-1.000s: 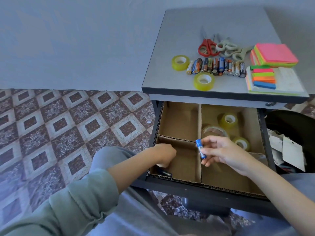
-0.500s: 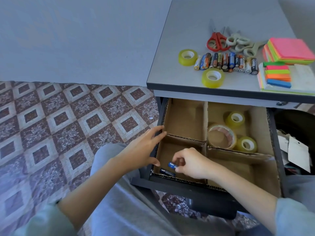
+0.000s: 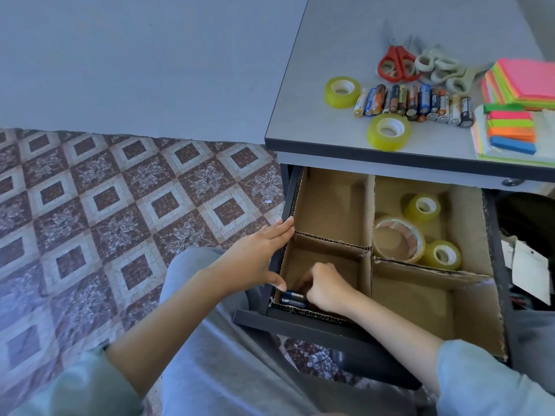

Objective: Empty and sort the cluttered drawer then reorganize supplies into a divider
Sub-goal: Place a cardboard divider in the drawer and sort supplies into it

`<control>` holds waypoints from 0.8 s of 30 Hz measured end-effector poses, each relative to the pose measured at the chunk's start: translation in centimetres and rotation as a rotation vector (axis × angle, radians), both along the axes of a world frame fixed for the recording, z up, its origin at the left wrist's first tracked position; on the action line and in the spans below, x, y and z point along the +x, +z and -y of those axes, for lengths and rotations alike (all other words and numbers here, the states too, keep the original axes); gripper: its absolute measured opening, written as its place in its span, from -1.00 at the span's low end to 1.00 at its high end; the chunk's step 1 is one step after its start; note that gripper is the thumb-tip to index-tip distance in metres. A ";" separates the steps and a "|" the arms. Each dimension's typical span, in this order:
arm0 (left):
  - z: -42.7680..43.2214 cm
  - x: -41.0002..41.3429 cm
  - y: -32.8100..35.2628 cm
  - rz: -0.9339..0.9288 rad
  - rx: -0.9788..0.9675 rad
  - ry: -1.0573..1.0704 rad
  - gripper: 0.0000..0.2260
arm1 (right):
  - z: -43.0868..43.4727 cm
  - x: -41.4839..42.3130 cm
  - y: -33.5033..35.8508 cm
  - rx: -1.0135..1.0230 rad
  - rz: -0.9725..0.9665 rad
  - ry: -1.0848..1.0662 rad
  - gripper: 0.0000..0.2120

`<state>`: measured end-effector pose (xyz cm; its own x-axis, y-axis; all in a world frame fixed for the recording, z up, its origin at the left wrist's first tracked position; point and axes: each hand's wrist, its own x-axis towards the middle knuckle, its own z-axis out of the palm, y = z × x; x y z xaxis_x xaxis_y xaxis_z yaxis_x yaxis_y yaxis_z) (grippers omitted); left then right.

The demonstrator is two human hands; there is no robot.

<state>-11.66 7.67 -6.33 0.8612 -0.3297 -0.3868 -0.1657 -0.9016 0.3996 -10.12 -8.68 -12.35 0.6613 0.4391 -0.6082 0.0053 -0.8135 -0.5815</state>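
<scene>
Head view: we note the left hand [image 3: 255,256] flat, fingers straight, against the left wall of the cardboard divider [image 3: 330,240]. The right hand [image 3: 324,288] curls over two batteries [image 3: 292,298] in the near-left compartment; whether it grips them we cannot tell.

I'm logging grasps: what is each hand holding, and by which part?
Left hand holds nothing, flat against the divider's left wall. Right hand curls at the batteries' right ends; a grip cannot be told.

I record the divider [image 3: 330,205] as matt corrugated cardboard, the counter [image 3: 330,49] as smooth and matt, the tape rolls [image 3: 387,144] as glossy plastic.
</scene>
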 end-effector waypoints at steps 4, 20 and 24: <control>0.0 0.0 -0.1 0.000 -0.012 0.008 -0.07 | 0.1 -0.1 0.2 0.041 -0.015 -0.025 -0.70; 0.4 0.3 0.9 -0.016 0.055 0.042 -0.11 | 1.9 0.1 3.7 0.071 0.091 -0.021 -0.80; 0.9 2.0 2.9 0.143 0.008 0.141 -0.34 | 4.2 0.7 8.9 0.221 0.121 -0.046 -0.92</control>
<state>-9.68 6.72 -3.46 0.9450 -0.1995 -0.2591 -0.0925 -0.9231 0.3732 -9.42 -12.86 -3.49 0.7456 0.5208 -0.4157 0.0520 -0.6674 -0.7429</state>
